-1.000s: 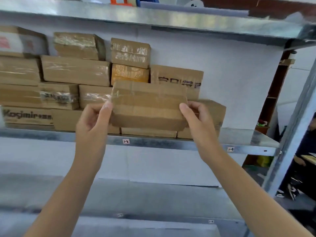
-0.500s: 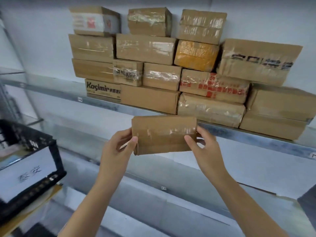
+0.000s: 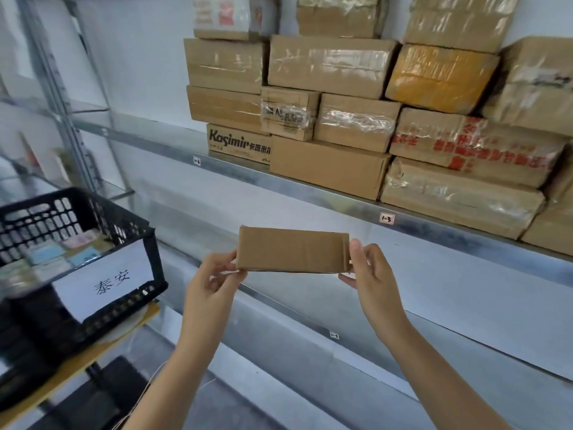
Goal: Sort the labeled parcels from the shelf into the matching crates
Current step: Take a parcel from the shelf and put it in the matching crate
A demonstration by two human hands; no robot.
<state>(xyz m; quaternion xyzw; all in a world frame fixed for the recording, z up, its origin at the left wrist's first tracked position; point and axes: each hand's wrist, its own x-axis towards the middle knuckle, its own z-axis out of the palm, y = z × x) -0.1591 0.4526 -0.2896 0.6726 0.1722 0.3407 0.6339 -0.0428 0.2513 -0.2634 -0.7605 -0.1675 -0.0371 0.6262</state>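
- Left hand [image 3: 214, 280] and right hand [image 3: 369, 274] each pinch an end of the small parcel [image 3: 293, 249], right of the black crate [image 3: 155, 252] and apart from it.
- I'd turn it to find its label first; none shows on this face.

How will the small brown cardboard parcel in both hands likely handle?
Probably stiff: the small brown cardboard parcel shows straight edges though the left hand and right hand pinch only its ends. Likely light: a mere pinch carries it.
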